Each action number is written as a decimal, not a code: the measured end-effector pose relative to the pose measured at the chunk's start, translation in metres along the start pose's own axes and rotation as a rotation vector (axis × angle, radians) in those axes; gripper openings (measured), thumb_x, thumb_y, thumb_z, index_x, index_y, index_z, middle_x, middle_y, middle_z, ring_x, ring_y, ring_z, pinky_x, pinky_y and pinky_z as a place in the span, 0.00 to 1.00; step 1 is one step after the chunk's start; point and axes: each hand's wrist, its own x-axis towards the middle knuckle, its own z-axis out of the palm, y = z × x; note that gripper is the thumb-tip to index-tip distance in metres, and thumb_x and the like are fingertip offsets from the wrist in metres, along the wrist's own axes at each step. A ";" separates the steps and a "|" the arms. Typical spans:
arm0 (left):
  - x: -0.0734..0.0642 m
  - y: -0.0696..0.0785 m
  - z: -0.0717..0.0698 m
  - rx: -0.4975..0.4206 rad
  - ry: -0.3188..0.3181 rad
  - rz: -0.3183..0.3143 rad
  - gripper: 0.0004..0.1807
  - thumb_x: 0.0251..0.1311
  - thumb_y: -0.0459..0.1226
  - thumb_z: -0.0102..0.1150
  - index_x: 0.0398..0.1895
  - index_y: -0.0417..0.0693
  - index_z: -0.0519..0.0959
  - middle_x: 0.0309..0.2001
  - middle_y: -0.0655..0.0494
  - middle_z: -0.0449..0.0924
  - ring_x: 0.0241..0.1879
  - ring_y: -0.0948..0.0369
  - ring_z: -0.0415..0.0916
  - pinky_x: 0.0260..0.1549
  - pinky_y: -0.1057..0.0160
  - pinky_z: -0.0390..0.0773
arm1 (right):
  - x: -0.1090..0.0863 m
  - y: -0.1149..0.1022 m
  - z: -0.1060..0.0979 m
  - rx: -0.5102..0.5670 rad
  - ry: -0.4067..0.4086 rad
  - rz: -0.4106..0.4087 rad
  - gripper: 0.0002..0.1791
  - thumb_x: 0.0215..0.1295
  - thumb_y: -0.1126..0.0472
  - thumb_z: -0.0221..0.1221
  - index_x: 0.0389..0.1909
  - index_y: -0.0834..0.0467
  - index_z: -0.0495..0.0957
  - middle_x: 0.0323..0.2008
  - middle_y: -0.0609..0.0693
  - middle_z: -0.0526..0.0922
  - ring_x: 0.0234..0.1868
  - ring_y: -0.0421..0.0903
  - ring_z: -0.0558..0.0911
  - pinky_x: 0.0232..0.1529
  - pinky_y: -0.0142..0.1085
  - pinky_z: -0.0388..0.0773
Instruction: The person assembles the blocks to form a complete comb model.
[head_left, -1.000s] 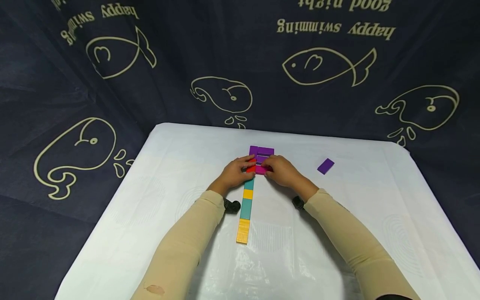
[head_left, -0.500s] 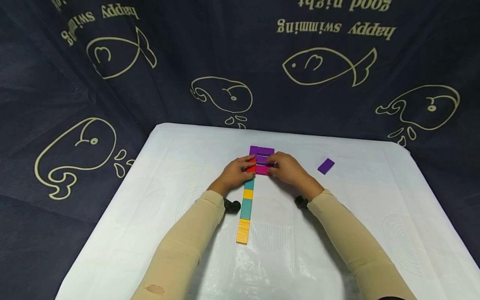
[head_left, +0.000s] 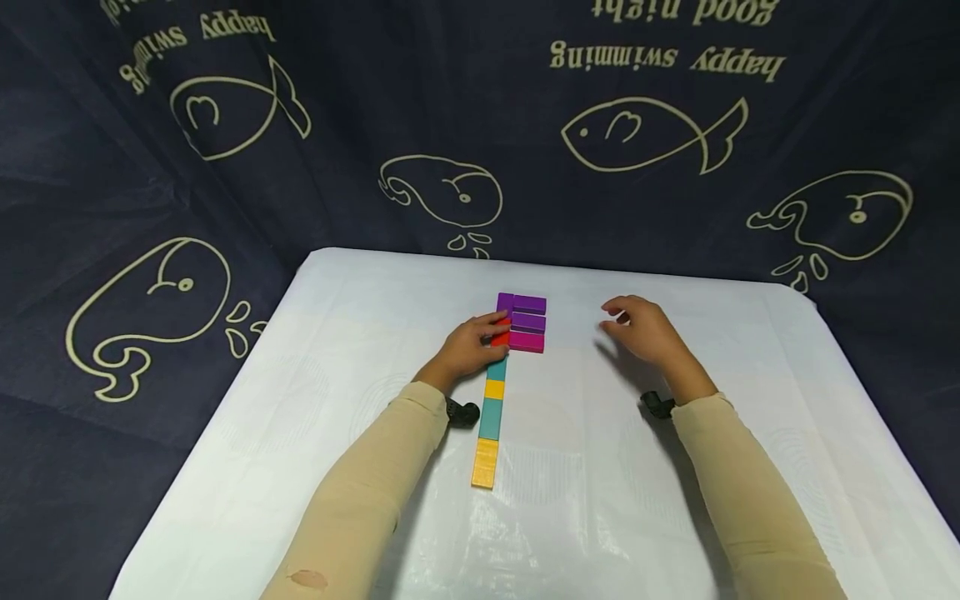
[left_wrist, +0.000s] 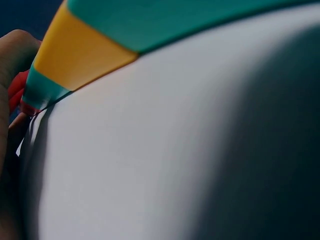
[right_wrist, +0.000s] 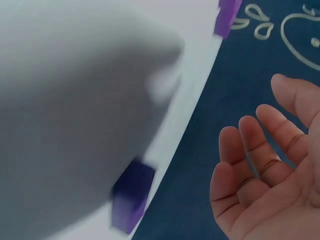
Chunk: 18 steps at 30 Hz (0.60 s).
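Note:
My left hand (head_left: 467,346) rests at the upper end of a column of flat blocks, its fingertips and thumb touching around the red block (head_left: 500,339). Below the hand the column continues with a teal block (head_left: 491,418), a small yellow block (head_left: 494,389) and a yellow-orange block (head_left: 483,463). Beside its top lie two purple blocks (head_left: 528,322) and a magenta block (head_left: 527,342). My right hand (head_left: 642,327) is apart from these, over the table to the right, holding nothing. A loose purple block (right_wrist: 132,195) shows in the right wrist view; in the head view the hand covers it.
A white-covered table (head_left: 585,517) bears the blocks. Dark blue cloth (head_left: 525,108) with fish and whale drawings hangs behind it. Black wrist cameras (head_left: 462,413) are strapped at both wrists.
My right hand has let go of the blocks at the top of the column and moved right, over the loose purple block's spot. The left hand stays in place.

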 end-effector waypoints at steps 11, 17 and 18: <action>0.000 -0.001 0.000 -0.007 0.002 -0.004 0.27 0.61 0.43 0.67 0.64 0.49 0.77 0.72 0.65 0.64 0.72 0.58 0.59 0.69 0.59 0.59 | -0.017 0.047 -0.024 -0.038 0.002 0.088 0.23 0.70 0.56 0.59 0.58 0.68 0.75 0.50 0.66 0.78 0.49 0.61 0.76 0.48 0.55 0.74; -0.001 0.000 0.000 -0.009 0.006 0.002 0.27 0.60 0.43 0.67 0.63 0.48 0.77 0.72 0.64 0.65 0.72 0.57 0.60 0.69 0.57 0.60 | -0.023 0.061 -0.032 -0.051 -0.047 0.152 0.24 0.71 0.55 0.59 0.58 0.69 0.73 0.51 0.67 0.78 0.50 0.62 0.76 0.49 0.56 0.74; -0.001 0.000 0.000 -0.009 0.008 0.003 0.27 0.60 0.43 0.67 0.63 0.48 0.77 0.72 0.64 0.65 0.72 0.57 0.60 0.69 0.57 0.60 | -0.024 0.062 -0.033 -0.048 -0.061 0.167 0.25 0.70 0.55 0.59 0.58 0.69 0.73 0.52 0.67 0.77 0.50 0.62 0.76 0.50 0.56 0.74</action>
